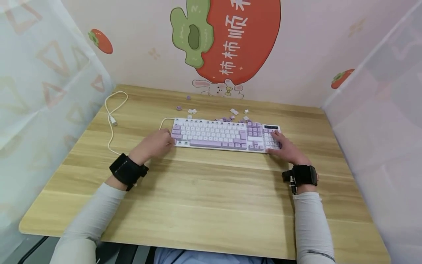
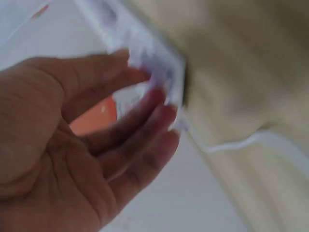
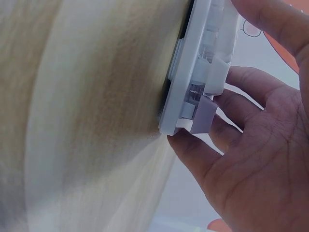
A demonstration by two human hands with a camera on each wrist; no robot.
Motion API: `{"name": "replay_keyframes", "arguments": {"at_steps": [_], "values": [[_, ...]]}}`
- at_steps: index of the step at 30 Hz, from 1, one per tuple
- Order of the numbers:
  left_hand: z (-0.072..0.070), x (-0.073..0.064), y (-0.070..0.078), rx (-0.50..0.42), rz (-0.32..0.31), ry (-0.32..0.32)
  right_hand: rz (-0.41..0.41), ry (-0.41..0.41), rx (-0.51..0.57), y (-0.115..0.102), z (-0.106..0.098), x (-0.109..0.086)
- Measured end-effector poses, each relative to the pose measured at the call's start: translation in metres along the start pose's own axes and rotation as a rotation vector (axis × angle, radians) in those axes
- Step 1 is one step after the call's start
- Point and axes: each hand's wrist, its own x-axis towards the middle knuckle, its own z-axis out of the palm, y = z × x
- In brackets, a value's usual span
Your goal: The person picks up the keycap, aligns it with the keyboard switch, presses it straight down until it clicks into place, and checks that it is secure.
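A white and purple keyboard (image 1: 211,134) lies across the middle of the wooden table. My left hand (image 1: 157,145) is at its left end, fingertips right at the front left corner and blurred. Seen from the left wrist, the fingers (image 2: 140,140) are loosely bent, the thumb apart from most of them. At the opposite end, my right hand (image 1: 287,148) grips the keyboard around the number pad, thumb toward the front edge. The right wrist view has one fingertip against the white case's corner and other fingers behind a purple keycap (image 3: 204,115).
Loose purple and white keycaps lie behind the keyboard, among them a white one (image 1: 234,111) and a purple one (image 1: 179,108). A white cable (image 1: 110,121) with a USB plug curls over the table's left side. Printed walls stand around the table's back and sides.
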Motion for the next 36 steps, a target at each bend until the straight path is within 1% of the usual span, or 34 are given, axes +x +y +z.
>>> {"name": "replay_keyframes", "arguments": {"at_steps": [2, 4, 5, 6, 7, 9, 11, 14, 16, 18, 21, 25, 27, 29, 32, 36], "values": [[-0.012, 0.011, -0.007, -0.079, -0.010, -0.017, 0.003, -0.001, -0.004, 0.001, 0.001, 0.000], [-0.024, 0.025, -0.011, -0.157, -0.030, -0.010, 0.005, -0.001, -0.007, 0.001, 0.001, 0.000], [-0.029, 0.033, -0.013, -0.179, -0.027, 0.002, 0.008, 0.000, -0.008, 0.001, 0.001, 0.000], [-0.033, 0.042, -0.014, -0.178, -0.010, 0.014, 0.010, 0.002, -0.008, 0.001, 0.001, 0.000], [-0.036, 0.051, -0.012, -0.178, -0.007, 0.014, 0.014, 0.002, -0.010, 0.002, 0.000, 0.000], [-0.041, 0.070, -0.007, -0.180, 0.003, -0.008, 0.021, 0.002, -0.015, 0.002, 0.000, 0.000], [-0.042, 0.091, 0.001, -0.172, 0.032, -0.035, 0.030, 0.001, -0.022, 0.003, -0.001, 0.000], [-0.039, 0.123, 0.016, -0.173, 0.069, -0.070, 0.038, -0.002, -0.039, 0.003, -0.001, 0.000], [-0.035, 0.144, 0.026, -0.179, 0.105, -0.084, 0.039, -0.004, -0.044, 0.003, 0.000, 0.001], [-0.030, 0.165, 0.035, -0.183, 0.127, -0.099, 0.040, -0.006, -0.046, 0.003, 0.000, 0.001], [-0.022, 0.188, 0.051, -0.185, 0.132, -0.124, 0.035, -0.009, -0.038, 0.002, 0.000, 0.002], [-0.009, 0.207, 0.073, -0.179, 0.131, -0.152, 0.028, -0.008, -0.021, 0.002, 0.001, 0.002], [-0.003, 0.215, 0.080, -0.169, 0.150, -0.157, 0.029, -0.007, -0.018, 0.002, 0.001, 0.002], [0.002, 0.220, 0.086, -0.152, 0.154, -0.163, 0.031, -0.005, -0.017, 0.002, 0.001, 0.001], [0.008, 0.225, 0.092, -0.145, 0.151, -0.165, 0.034, -0.003, -0.018, 0.002, 0.000, 0.001], [0.015, 0.227, 0.097, -0.151, 0.121, -0.172, 0.036, -0.002, -0.020, 0.002, 0.000, 0.001]]}}
